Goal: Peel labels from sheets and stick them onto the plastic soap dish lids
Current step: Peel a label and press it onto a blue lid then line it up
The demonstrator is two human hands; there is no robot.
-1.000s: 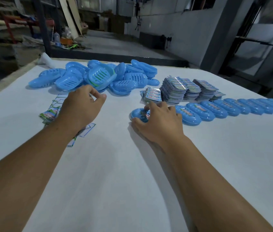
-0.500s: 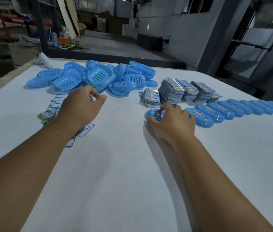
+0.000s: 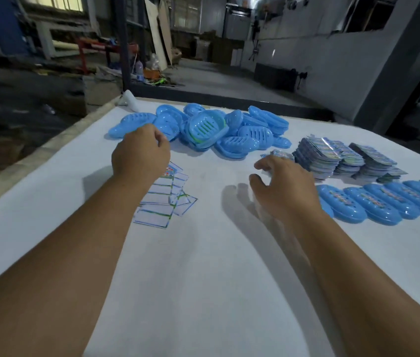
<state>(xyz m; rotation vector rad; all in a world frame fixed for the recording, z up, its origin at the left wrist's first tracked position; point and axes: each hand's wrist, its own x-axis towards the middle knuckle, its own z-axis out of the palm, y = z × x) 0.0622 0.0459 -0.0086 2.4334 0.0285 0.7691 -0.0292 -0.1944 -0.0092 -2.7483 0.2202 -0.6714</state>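
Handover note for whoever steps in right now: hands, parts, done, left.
Left hand: fingers curled, holds nothing visible, above the spent backing sheets.
Right hand: open, empty, reaching toward the label sheet stacks.
Done: labelled lids lined up in a row at right.
Left: pile of unlabelled lids at the back of the white table. Next: take a label sheet, peel, stick.

On the white tabletop, the left hand hovers with curled fingers over spent label sheets. At two o'clock of it lies a heap of blue soap dish lids. The right hand, fingers loosely spread, reaches toward label stacks; labelled lids line up at three o'clock.
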